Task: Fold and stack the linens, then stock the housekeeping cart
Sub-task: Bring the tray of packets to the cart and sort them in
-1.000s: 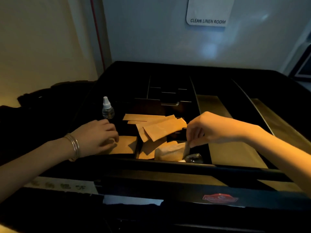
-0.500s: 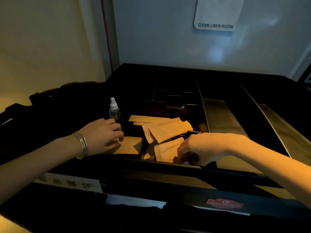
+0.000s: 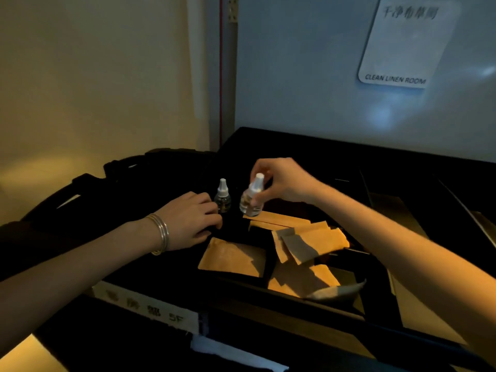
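- The stocking step is judged to be in hand: a small bottle (image 3: pixel 251 201) with a white cap is held by the right hand (image 3: pixel 281 183), lifted above the far-left corner of the housekeeping cart (image 3: pixel 308 146); the fingers and thumb are closed round its neck and upper body, and it is carried slightly tilted.
- A second bottle (image 3: pixel 222 197) is seen standing upright just beside it, to the left; the two are close, though whether they touch cannot be told.
- The left hand (image 3: pixel 193 221) is rested on the dark tray edge near the standing bottle, with fingers loosely curled; nothing is seen held, though the fingertips are in shadow.
- Brown paper packets (image 3: pixel 308 240) are scattered in the compartments nearer the person; no linens are visible.
- The next move is judged to call for a straight lowering beside the standing bottle, upright, so that its neighbour is not knocked over.
- Room is tight: the left hand's knuckles lie on one side and a packet edge on the other; open space is seen to the right, over the long empty compartments.
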A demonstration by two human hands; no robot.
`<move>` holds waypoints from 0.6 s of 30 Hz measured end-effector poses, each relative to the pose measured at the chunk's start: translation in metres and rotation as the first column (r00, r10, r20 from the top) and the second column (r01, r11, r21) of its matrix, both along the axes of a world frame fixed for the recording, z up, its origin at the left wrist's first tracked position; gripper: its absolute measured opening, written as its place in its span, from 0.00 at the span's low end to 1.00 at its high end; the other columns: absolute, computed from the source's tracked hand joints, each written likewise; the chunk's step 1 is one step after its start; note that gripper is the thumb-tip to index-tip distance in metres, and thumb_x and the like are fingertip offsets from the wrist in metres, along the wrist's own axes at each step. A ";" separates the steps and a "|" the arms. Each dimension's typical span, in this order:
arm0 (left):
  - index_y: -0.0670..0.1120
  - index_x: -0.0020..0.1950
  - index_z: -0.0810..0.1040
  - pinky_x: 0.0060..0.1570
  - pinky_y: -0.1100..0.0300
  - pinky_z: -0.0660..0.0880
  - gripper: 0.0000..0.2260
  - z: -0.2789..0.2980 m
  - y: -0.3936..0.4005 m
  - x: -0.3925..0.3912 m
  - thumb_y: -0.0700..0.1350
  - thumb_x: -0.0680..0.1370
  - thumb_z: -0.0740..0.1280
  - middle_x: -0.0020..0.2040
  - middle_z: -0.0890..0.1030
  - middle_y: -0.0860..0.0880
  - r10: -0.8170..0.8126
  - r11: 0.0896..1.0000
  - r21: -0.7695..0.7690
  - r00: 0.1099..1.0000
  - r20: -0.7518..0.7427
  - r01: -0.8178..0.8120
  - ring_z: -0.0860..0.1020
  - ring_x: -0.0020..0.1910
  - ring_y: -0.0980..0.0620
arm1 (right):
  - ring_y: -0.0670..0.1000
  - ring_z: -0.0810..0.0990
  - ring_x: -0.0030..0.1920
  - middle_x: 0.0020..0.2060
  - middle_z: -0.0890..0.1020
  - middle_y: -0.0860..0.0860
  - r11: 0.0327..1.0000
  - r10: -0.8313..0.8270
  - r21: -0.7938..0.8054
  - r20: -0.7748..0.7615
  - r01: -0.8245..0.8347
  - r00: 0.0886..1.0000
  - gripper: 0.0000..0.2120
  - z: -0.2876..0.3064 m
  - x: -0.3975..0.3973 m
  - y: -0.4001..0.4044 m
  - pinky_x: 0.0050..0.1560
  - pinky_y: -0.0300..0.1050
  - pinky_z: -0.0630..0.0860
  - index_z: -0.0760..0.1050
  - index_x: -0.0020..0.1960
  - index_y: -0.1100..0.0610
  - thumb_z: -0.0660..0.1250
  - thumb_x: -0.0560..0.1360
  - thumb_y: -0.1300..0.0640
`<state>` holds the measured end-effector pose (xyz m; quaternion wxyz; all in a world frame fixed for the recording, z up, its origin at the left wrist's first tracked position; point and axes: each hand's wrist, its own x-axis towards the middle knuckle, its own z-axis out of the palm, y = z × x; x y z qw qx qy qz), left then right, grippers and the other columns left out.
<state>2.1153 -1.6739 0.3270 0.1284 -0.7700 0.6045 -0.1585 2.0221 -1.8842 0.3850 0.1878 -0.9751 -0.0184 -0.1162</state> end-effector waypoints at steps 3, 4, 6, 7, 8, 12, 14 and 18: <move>0.56 0.66 0.68 0.60 0.60 0.62 0.14 -0.002 -0.004 0.001 0.53 0.80 0.57 0.64 0.70 0.55 0.032 0.997 0.078 0.999 -0.035 -0.029 0.63 0.65 0.53 | 0.51 0.79 0.48 0.44 0.80 0.49 0.987 -0.049 -0.154 -0.067 0.038 0.997 0.22 -0.021 0.048 0.014 0.46 0.48 0.76 0.77 0.52 0.55 0.79 0.62 0.52; 0.56 0.66 0.69 0.60 0.60 0.62 0.14 -0.004 -0.001 0.004 0.53 0.80 0.57 0.64 0.70 0.54 0.044 0.995 0.095 0.998 -0.045 -0.040 0.63 0.65 0.53 | 0.52 0.79 0.49 0.46 0.81 0.50 0.978 -0.065 -0.204 -0.080 0.047 0.995 0.20 -0.028 0.060 0.017 0.46 0.48 0.76 0.78 0.53 0.55 0.78 0.64 0.52; 0.54 0.66 0.70 0.60 0.59 0.63 0.14 -0.007 0.002 0.008 0.52 0.80 0.58 0.63 0.70 0.52 0.059 0.991 0.120 0.997 -0.052 -0.052 0.64 0.64 0.52 | 0.53 0.79 0.49 0.47 0.81 0.52 0.966 -0.081 -0.254 -0.098 0.054 0.992 0.15 -0.039 0.078 0.022 0.43 0.46 0.74 0.79 0.52 0.56 0.75 0.67 0.54; 0.53 0.65 0.70 0.60 0.59 0.63 0.14 -0.009 0.004 0.009 0.51 0.80 0.58 0.63 0.71 0.52 0.052 0.992 0.119 0.997 -0.050 -0.046 0.65 0.64 0.51 | 0.54 0.79 0.49 0.48 0.81 0.53 0.963 -0.085 -0.262 -0.095 0.057 0.992 0.13 -0.045 0.084 0.024 0.42 0.46 0.74 0.79 0.53 0.56 0.73 0.69 0.56; 0.53 0.65 0.71 0.61 0.58 0.63 0.14 -0.010 0.005 0.009 0.51 0.80 0.58 0.63 0.71 0.51 0.043 0.993 0.115 0.998 -0.046 -0.037 0.65 0.64 0.51 | 0.54 0.79 0.50 0.49 0.81 0.53 0.960 -0.092 -0.273 -0.083 0.066 0.992 0.12 -0.050 0.090 0.026 0.42 0.45 0.73 0.79 0.53 0.56 0.72 0.70 0.56; 0.51 0.64 0.72 0.62 0.56 0.62 0.14 -0.016 0.007 0.009 0.49 0.80 0.58 0.62 0.72 0.50 0.036 0.996 0.081 0.998 -0.050 -0.031 0.66 0.63 0.49 | 0.53 0.79 0.50 0.50 0.80 0.52 0.927 -0.123 -0.361 -0.041 0.100 0.992 0.14 -0.063 0.107 0.037 0.41 0.43 0.72 0.77 0.54 0.55 0.72 0.70 0.53; 0.51 0.63 0.74 0.62 0.55 0.63 0.13 -0.018 0.008 0.009 0.49 0.79 0.59 0.61 0.73 0.50 0.019 0.998 0.056 0.999 -0.051 -0.016 0.67 0.63 0.49 | 0.53 0.78 0.52 0.51 0.79 0.53 0.909 -0.116 -0.405 -0.022 0.097 0.993 0.15 -0.065 0.111 0.042 0.43 0.44 0.72 0.76 0.55 0.56 0.72 0.70 0.53; 0.51 0.62 0.74 0.62 0.55 0.63 0.13 -0.017 0.010 0.010 0.49 0.79 0.59 0.60 0.74 0.51 -0.003 0.999 0.034 0.998 -0.064 0.005 0.69 0.62 0.49 | 0.57 0.77 0.54 0.55 0.76 0.55 0.937 -0.103 -0.340 -0.051 0.079 0.993 0.22 -0.061 0.110 0.045 0.47 0.49 0.74 0.69 0.58 0.58 0.73 0.69 0.54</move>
